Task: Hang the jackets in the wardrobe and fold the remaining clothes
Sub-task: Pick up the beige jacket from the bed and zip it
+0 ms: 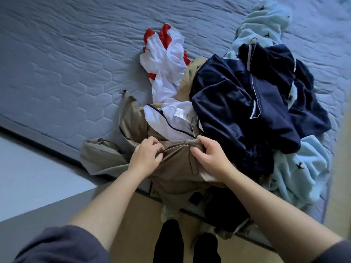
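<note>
A heap of clothes lies on the bed. At its near edge is a tan jacket [176,168] that hangs partly over the bedside. My left hand [146,156] pinches a fold of its tan fabric with curled fingers. A bunched ridge of the same jacket is gripped by my right hand [210,156]. A white garment with a label [171,120] lies just beyond my hands. Behind it is a white and red garment [165,59]. A dark navy jacket with white piping [241,103] tops the pile on the right, over a light blue fleece [296,173].
The quilted blue-grey mattress [66,59] stretches to the left and back. Below the bed edge is a wooden floor [140,215] with my feet in dark socks [169,242]. A pale surface [28,177] lies at the left.
</note>
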